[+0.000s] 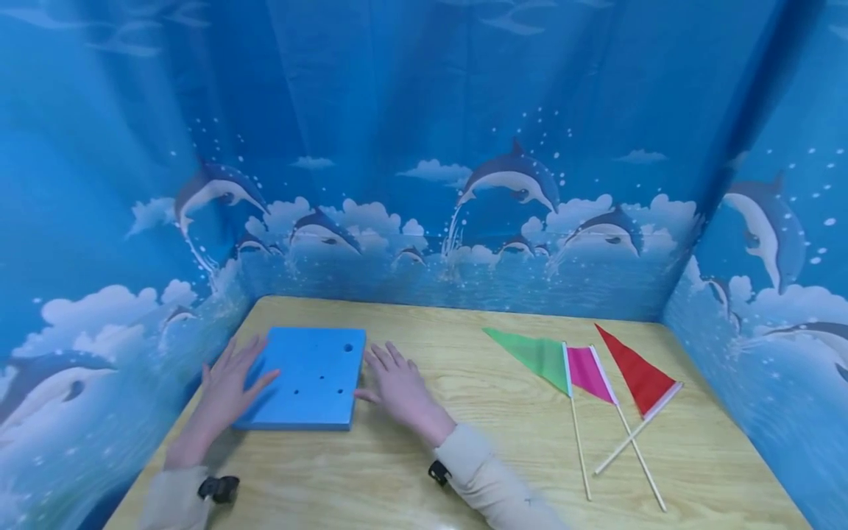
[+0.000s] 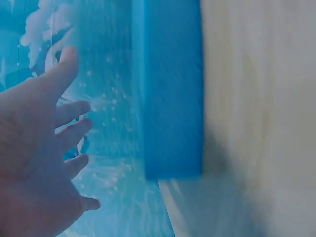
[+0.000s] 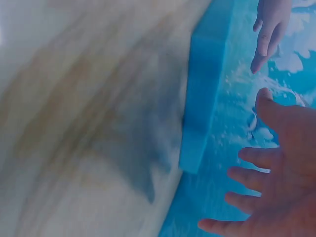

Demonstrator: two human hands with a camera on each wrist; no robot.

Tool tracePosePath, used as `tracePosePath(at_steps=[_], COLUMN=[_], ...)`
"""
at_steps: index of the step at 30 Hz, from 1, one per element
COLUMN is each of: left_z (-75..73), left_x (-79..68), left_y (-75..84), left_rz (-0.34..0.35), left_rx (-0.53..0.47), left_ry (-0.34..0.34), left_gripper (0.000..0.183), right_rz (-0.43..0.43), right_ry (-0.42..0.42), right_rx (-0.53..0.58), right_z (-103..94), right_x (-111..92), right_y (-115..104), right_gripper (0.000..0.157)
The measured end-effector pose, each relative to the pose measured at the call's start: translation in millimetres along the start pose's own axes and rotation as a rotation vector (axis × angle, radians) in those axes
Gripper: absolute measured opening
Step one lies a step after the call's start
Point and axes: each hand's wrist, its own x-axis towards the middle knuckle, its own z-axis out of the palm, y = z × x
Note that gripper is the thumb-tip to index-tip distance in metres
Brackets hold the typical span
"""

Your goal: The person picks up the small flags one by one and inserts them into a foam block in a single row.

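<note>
A thick blue board (image 1: 301, 368) lies flat at the table's left, with a larger hole near its far right corner and several small holes. At its left edge my left hand (image 1: 227, 390) spreads its fingers, thumb reaching over the board. My right hand (image 1: 405, 391) is close by the right edge, fingers extended. Neither hand grips anything. The left wrist view shows the left hand (image 2: 37, 148) spread above the board's side (image 2: 173, 98). In the right wrist view, the right hand (image 3: 281, 168) has its fingers apart beside the board (image 3: 203, 94), with the left hand (image 3: 272, 24) beyond.
On the right of the wooden table (image 1: 437, 353) lie three flags on thin sticks: green (image 1: 539, 361), magenta (image 1: 591, 374) and red (image 1: 637, 377). The red flag's stick crosses the magenta one's. A dolphin-print curtain (image 1: 411, 110) surrounds the table at the back and sides.
</note>
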Motion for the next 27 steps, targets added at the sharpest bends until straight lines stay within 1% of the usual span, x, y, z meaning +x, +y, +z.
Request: tracePosePath(at_steps=[3,7,10,12,18,24,27], left_z=[-3.9,-0.9,3.1,4.7,7.4,8.9,10.3], left_x=[-8.0,-12.8,-13.5,-13.6,-11.4,-8.2,-6.8], left_y=[-5.2,-8.1,-9.4,-10.3,-10.3,-2.9,1.5], left_rz=[-0.007,-0.019,-0.035,-0.038,-0.047,-0.037,-0.036], left_rx=[-0.014,0.021,0.033,0.026,0.03,0.025,0.027], left_ry=[-0.087,-0.194,-0.25,-0.265,-0.272,-0.274,-0.277], left_gripper=[0.074,0.078,0.081,0.082,0.085,0.083,0.084], right_rz=[-0.018,-0.043,-0.056,-0.058,-0.042,-0.027,-0.016], right_ry=[-0.03,-0.072,-0.101,-0.111,-0.112,-0.119,-0.128], right_rx=[-0.036,-0.061,-0.06,-0.055,-0.057,-0.048,-0.063], right_z=[6.9,13.1,17.5,19.5,21.5,19.1,17.5], right_x=[3,3,2,2,1,2,1], right_y=[-9,-17,-19,-19,-14,-8,-4], right_gripper=[0.077,0.077,0.077,0.077,0.079,0.08,0.08])
